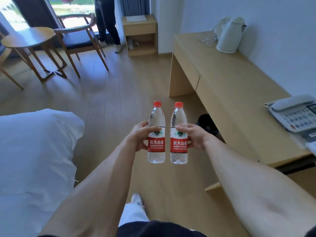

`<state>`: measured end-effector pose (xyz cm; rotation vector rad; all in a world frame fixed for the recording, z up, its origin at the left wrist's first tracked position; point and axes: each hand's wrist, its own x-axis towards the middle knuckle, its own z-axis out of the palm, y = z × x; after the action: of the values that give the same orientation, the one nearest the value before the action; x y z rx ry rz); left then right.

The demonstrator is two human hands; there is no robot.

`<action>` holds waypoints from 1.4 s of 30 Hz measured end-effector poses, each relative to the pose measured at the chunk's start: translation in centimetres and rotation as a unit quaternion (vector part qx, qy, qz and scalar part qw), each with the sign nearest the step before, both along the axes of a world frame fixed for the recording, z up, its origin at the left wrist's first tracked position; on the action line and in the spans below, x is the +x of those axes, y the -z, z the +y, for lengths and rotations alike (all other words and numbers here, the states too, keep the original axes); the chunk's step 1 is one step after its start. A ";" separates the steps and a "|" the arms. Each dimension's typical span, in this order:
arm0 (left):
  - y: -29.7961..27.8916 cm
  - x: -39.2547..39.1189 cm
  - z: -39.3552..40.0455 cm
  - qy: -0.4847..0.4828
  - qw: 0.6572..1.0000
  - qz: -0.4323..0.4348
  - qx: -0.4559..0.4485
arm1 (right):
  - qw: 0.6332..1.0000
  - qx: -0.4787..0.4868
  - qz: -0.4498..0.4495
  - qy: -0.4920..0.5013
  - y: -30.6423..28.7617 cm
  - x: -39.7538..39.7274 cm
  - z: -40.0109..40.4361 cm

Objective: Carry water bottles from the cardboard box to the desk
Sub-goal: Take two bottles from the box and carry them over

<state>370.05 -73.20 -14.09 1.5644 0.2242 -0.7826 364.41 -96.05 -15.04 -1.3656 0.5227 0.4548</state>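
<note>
- At the far left I see only the white bed [34, 151], with a round table [28, 37] and a wooden chair [78, 38] behind it. No cardboard box is in view, so I cannot tell how many bottles are left in it.
- My left hand [138, 138] grips the left water bottle [156, 134] around its red label; the bottle is upright, in the air above the floor.
- Just beside it, my right hand [193, 137] grips the right water bottle [179, 134] in the same way — the two bottles are close but seem not to touch.
- To the right is the desk [230, 86]. On it I see an electric kettle [230, 35] and a telephone [295, 113], but no bottle.
- My judgement — the picking part is done for this pair; the placing on the desk is not yet done.
</note>
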 end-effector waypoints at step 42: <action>-4.5 50.6 -43.5 0.396 0.916 -0.052 -0.035 | 0.912 -0.015 -0.068 0.404 -3.5 36.3 -32.5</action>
<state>420.67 -116.67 -9.63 1.6179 -0.5535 -1.3032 400.68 -128.51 -11.51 -1.0776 0.9185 -0.3267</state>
